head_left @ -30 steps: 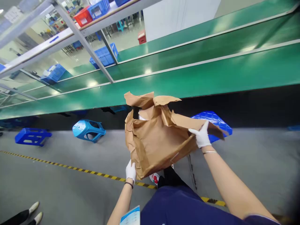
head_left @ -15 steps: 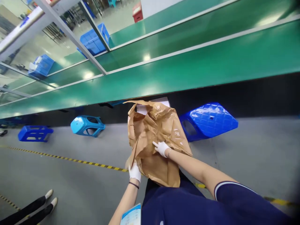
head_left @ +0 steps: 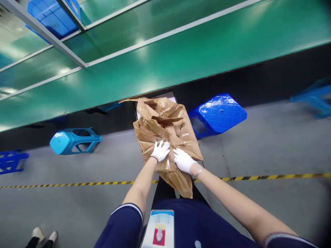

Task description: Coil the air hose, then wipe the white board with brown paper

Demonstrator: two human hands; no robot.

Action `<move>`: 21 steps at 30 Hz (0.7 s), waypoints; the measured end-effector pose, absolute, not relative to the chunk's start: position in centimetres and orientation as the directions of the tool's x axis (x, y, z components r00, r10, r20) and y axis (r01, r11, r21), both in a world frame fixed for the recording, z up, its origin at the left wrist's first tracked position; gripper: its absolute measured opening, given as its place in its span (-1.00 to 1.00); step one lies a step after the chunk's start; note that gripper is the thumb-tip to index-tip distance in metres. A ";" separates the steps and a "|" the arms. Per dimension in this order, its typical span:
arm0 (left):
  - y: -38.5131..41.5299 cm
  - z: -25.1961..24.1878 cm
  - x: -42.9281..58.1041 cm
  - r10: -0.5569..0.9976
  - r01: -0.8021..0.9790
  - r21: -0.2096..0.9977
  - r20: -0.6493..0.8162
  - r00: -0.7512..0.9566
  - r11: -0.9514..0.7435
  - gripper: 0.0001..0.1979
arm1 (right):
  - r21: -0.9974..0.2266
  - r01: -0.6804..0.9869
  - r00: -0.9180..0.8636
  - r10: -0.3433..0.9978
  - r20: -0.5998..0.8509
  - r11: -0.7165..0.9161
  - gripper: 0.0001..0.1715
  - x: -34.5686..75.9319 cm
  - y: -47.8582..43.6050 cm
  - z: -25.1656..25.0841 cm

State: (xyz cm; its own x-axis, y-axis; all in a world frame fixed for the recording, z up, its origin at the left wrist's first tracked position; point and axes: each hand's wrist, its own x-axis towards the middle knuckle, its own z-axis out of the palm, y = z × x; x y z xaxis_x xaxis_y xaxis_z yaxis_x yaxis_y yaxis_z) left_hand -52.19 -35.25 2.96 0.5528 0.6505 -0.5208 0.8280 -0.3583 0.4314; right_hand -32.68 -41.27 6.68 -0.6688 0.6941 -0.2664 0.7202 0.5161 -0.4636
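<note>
The crumpled bag (head_left: 168,134) lies under both hands, left hand (head_left: 160,151) just beside right hand (head_left: 183,160), with one stool (head_left: 218,114) right, another stool (head_left: 73,140) left, and the conveyor belt (head_left: 181,62) behind.

Brown bag (head_left: 168,137) hides white item beneath; far-right stool (head_left: 314,98) blurred, cut off.

Bright, even light falls from overhead. It throws soft white glare patches on the glossy green conveyor belt (head_left: 196,51) and a sheen on the crinkled brown wrapping (head_left: 165,124). The space under the belt lies in deep shadow, almost black. The grey floor (head_left: 271,144) is evenly lit, with only faint shadows. The wide lens bends straight lines and tilts the scene, with darkening at the right-hand corners. The far right and the lower left corner are slightly blurred; the centre is fairly sharp.
</note>
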 end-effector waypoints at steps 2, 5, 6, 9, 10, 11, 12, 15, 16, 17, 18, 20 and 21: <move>-34.8 1.2 -52.7 0.634 0.824 0.414 -0.530 0.563 -0.386 -0.49 | -0.410 0.805 -0.532 0.828 -0.177 0.429 -0.42 -28.4 -44.9 6.7; -35.1 -0.5 -52.6 0.625 0.831 0.388 -0.548 0.555 -0.398 -0.47 | -0.323 0.895 -0.355 0.930 -0.098 0.308 -0.26 -23.7 -52.3 4.6; -35.3 -0.8 -52.4 0.623 0.833 0.381 -0.554 0.552 -0.400 -0.46 | -0.313 0.888 -0.386 0.916 -0.110 0.336 -0.29 -23.3 -54.4 3.5; -35.3 -1.2 -52.0 0.613 0.835 0.372 -0.567 0.550 -0.405 -0.46 | -0.325 0.793 -0.582 0.800 -0.148 0.516 -0.28 -25.4 -57.1 0.5; -35.1 -1.2 -52.0 0.608 0.834 0.372 -0.571 0.552 -0.407 -0.46 | -0.341 0.755 -0.632 0.761 -0.150 0.560 -0.26 -26.9 -56.6 0.0; -35.0 -1.1 -52.1 0.603 0.832 0.375 -0.574 0.555 -0.409 -0.47 | -0.363 0.722 -0.667 0.731 -0.143 0.589 -0.25 -28.4 -55.5 -0.2; -34.9 -1.0 -52.2 0.597 0.830 0.379 -0.577 0.558 -0.410 -0.47 | -0.390 0.701 -0.684 0.718 -0.128 0.598 -0.29 -29.8 -54.0 0.0; -34.6 -0.5 -52.6 0.574 0.819 0.409 -0.583 0.574 -0.403 -0.49 | -0.562 0.574 -0.761 0.642 -0.098 0.595 -0.59 -32.4 -48.7 2.8; -34.5 -0.4 -52.7 0.563 0.814 0.425 -0.588 0.581 -0.395 -0.50 | -0.630 0.537 -0.780 0.615 -0.117 0.561 -0.62 -32.7 -47.0 4.1; -34.4 -0.2 -52.6 0.551 0.810 0.445 -0.594 0.586 -0.382 -0.52 | -0.676 0.537 -0.774 0.613 -0.157 0.504 -0.63 -32.8 -45.3 5.4; -34.4 -0.1 -52.5 0.539 0.807 0.466 -0.601 0.590 -0.363 -0.53 | -0.687 0.571 -0.744 0.638 -0.200 0.450 -0.62 -32.8 -43.8 6.6; -34.0 0.1 -52.1 0.531 0.811 0.501 -0.618 0.580 -0.303 -0.58 | -0.641 0.699 -0.612 0.729 -0.307 0.317 -0.66 -33.0 -40.6 8.1; -33.7 0.2 -51.9 0.540 0.817 0.513 -0.623 0.565 -0.263 -0.60 | -0.595 0.765 -0.527 0.772 -0.356 0.248 -0.67 -33.2 -39.0 8.4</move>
State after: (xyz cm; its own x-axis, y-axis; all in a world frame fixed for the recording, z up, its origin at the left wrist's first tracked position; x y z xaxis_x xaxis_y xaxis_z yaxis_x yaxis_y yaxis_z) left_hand -51.91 -33.68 0.22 0.5651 0.5405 -0.6233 0.8172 -0.2626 0.5131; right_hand -33.18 -38.98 8.38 -0.5268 0.7720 -0.3557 0.7649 0.2480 -0.5945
